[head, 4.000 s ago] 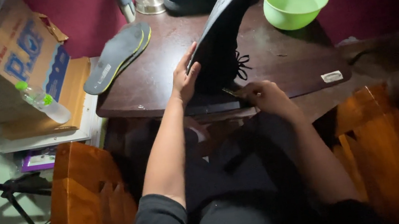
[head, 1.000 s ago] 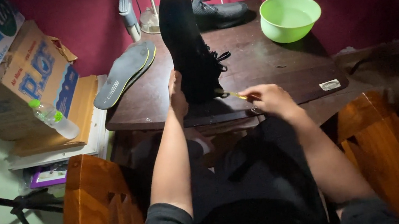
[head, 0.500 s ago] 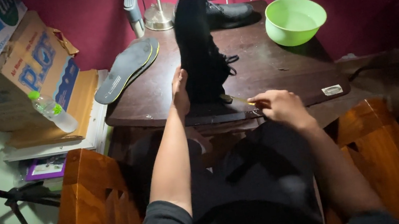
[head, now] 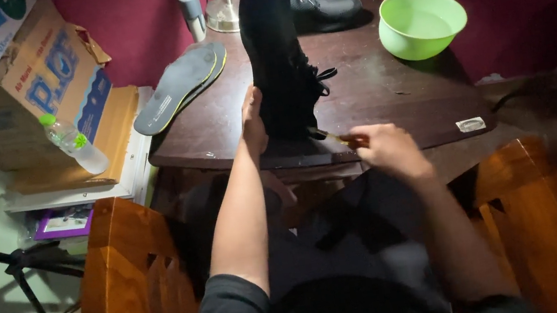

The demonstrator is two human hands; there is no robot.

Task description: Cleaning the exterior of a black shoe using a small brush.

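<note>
A black lace-up shoe (head: 274, 48) stands on its heel on the dark wooden table (head: 371, 89), sole facing me, toe pointing up. My left hand (head: 253, 120) grips its heel end from the left and holds it upright. My right hand (head: 383, 149) holds a small brush with a yellowish handle (head: 328, 135), its tip against the shoe's lower right side. A second black shoe (head: 327, 8) lies at the back of the table. Two grey insoles with yellow edges (head: 183, 86) lie on the table's left part.
A green plastic bowl (head: 422, 22) sits at the back right. A lamp base (head: 224, 15) stands behind the shoe. Cardboard boxes (head: 45, 73) and a plastic bottle (head: 73, 143) are stacked on the left. Wooden chair arms (head: 120, 273) flank my lap. A tripod (head: 10, 263) stands lower left.
The shoe has been turned from tilted right to standing upright. My right hand has shifted along its lower edge with the brush. My left hand stays on the heel.
</note>
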